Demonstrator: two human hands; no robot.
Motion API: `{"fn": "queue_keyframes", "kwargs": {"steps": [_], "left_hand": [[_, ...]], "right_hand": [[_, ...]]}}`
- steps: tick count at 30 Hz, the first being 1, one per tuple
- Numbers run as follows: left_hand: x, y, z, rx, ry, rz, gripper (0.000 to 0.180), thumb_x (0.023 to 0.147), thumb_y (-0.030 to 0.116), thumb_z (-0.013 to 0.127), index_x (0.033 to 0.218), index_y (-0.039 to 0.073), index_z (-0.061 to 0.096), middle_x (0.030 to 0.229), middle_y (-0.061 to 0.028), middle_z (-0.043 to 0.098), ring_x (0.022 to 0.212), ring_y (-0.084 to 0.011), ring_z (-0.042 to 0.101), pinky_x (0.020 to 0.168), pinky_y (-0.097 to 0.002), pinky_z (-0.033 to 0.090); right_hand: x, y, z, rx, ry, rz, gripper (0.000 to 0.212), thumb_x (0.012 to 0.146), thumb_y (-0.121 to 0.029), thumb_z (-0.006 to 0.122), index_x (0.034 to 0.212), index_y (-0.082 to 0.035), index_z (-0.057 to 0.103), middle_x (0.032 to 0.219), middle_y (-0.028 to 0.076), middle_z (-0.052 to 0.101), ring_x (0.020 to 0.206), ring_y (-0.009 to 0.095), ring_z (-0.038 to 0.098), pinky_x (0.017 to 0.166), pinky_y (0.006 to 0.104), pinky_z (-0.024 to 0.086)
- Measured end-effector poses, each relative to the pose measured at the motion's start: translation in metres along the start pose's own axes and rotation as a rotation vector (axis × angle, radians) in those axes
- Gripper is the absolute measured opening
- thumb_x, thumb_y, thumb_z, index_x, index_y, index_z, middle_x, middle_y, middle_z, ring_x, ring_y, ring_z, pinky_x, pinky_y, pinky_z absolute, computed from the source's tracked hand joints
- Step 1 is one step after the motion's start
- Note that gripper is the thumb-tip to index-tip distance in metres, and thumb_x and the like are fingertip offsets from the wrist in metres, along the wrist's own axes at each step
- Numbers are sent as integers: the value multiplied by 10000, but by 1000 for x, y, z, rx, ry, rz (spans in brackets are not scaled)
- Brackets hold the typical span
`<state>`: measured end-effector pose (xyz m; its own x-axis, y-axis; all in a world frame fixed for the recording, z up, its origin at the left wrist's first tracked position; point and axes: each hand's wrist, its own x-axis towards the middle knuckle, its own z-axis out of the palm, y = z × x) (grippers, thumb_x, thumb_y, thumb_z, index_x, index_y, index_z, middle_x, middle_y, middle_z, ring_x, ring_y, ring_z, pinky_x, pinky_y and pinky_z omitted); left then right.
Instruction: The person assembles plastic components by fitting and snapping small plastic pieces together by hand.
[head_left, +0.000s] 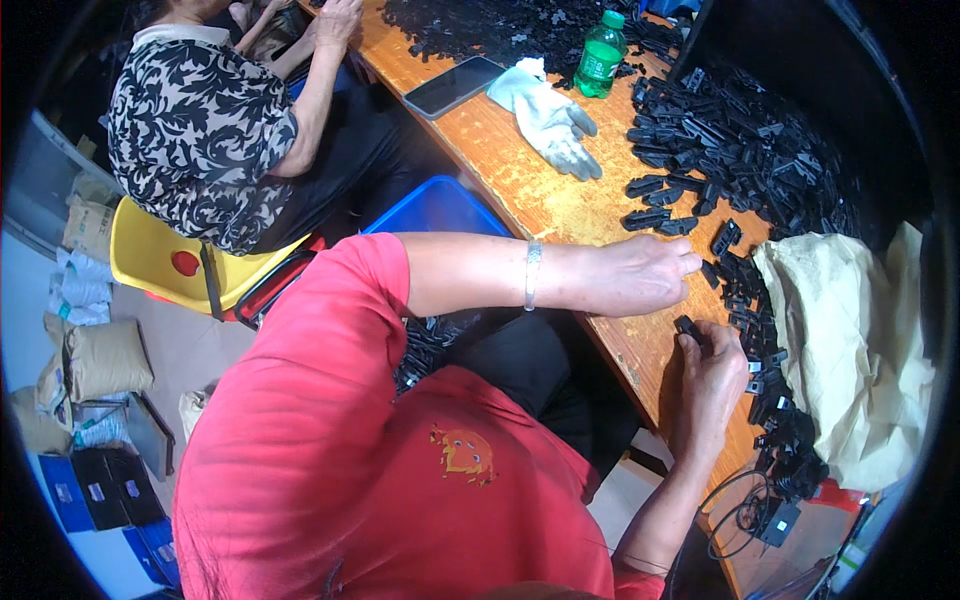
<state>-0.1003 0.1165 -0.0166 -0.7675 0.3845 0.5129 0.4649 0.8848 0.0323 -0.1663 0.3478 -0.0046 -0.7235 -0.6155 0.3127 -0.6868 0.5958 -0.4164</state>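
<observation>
My left hand (650, 275) reaches across the wooden table (590, 215) with its fingers curled together, tips beside the small black plastic parts (742, 290) along the table's right side. Whether anything is between those fingertips is hidden. Lower down, my right hand (715, 370) pinches one small black plastic part (688, 327) between thumb and fingers, just above the tabletop. A few loose parts lie close to the left fingertips, spreading from a large heap of similar black parts (750, 150) farther back.
A grey-white glove (548, 120), a dark flat tablet-like device (453, 87) and a green bottle (601, 60) occupy the far table. Crumpled brown paper (845, 340) borders the right side. Beside the table is a blue bin (440, 208); a co-worker (205, 130) sits at the far left.
</observation>
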Motion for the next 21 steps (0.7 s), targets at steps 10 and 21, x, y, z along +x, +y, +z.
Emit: {"fn": "queue_keyframes", "kwargs": {"steps": [10, 21], "left_hand": [[-7, -13, 1, -155, -66, -262, 325, 832, 244, 870, 1093, 83, 763, 1084, -92, 686, 1101, -323, 660, 935, -452, 537], [-33, -21, 10, -343, 74, -371, 215, 878, 157, 843, 1032, 33, 757, 1014, -130, 667, 1025, -362, 666, 891, -465, 543]], "right_hand": [[15, -3, -4, -67, -27, -8, 240, 883, -161, 848, 1074, -29, 785, 1018, 197, 740, 920, 413, 742, 814, 468, 581], [28, -4, 29, 152, -46, -21, 280, 828, -154, 903, 1084, -64, 833, 955, 141, 698, 837, 335, 715, 765, 426, 565]]}}
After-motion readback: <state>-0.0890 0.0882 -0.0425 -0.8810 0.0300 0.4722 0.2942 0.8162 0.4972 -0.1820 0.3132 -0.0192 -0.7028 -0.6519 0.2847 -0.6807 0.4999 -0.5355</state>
